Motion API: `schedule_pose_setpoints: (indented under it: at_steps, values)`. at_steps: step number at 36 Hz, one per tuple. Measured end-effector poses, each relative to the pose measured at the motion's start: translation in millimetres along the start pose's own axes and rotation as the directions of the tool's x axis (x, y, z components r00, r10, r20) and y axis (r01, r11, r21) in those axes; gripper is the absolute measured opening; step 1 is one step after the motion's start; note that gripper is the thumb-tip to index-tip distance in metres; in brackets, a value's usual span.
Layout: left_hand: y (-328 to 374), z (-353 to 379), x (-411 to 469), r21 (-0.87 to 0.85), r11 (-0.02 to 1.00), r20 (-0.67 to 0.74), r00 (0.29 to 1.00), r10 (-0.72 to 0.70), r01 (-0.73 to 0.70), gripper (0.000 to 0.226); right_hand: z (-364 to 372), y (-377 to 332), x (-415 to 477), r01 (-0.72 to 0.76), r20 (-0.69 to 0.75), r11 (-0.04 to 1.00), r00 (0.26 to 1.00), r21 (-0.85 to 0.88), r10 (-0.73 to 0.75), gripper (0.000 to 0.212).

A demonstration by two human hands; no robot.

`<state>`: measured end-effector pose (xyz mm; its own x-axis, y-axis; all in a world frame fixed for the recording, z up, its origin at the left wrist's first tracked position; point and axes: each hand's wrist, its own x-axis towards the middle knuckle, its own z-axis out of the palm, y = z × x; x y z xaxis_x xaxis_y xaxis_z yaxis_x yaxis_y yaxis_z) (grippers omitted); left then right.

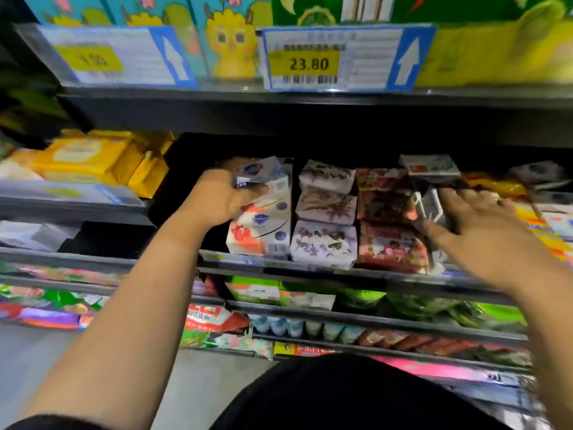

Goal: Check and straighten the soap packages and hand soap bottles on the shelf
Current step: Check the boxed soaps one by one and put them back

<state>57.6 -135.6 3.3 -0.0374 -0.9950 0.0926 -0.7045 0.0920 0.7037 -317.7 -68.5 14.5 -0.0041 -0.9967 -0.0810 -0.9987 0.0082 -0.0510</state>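
White soap packages [260,237] are stacked at the left end of the middle shelf [310,270], beside a lilac column [324,240] and a red column [390,246]. My left hand [217,197] grasps the topmost white package [266,173], with the thumb across its front and the fingers curled behind; the package sits tilted off the stack beneath. My right hand [483,225] is released, fingers straight and spread, and extends toward the grey packages [431,206] to the right of the red column. Blur hides whether the fingertips touch them. I judge the step in hand to be squaring the white stack, with the grey group to follow. The next move calls for seating the held package flat and flush on its stack, face outward. After that, the grey packages, which look slanted, need a light inward push. I cannot identify any hand soap bottles in this view.
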Motion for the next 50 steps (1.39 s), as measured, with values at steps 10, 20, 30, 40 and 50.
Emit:
schedule_pose_setpoints:
  at_steps: [10,20,30,40,50]
  values:
    - [5.9,-1.9,47.9,0.32,0.941,0.113,0.991,0.077,-0.11,0.045,6.3,0.9,-0.7,-0.043,-0.048,0.999,0.998,0.019,0.043,0.107]
    - [-4.1,9.9,104.0,0.247,0.962,0.187,0.98,0.073,-0.119,0.073,6.3,-5.8,-10.1,-0.07,-0.1,0.997,0.992,0.039,0.074,0.092]
    - [-3.4,4.0,116.0,0.247,0.964,0.191,0.98,0.047,-0.094,0.057,7.0,-4.7,-7.6,-0.068,-0.101,0.997,0.992,0.035,0.071,0.096]
    - [-12.6,19.7,99.4,0.263,0.951,0.257,0.962,0.095,-0.164,0.057,18.0,-3.0,-4.3,-0.069,-0.183,0.997,0.981,0.019,0.071,0.09]
    - [-6.0,33.3,70.9,0.554,0.829,0.263,0.961,-0.085,-0.079,0.061,18.7,-2.8,-4.9,-0.065,-0.215,0.998,0.975,-0.004,0.063,0.09]
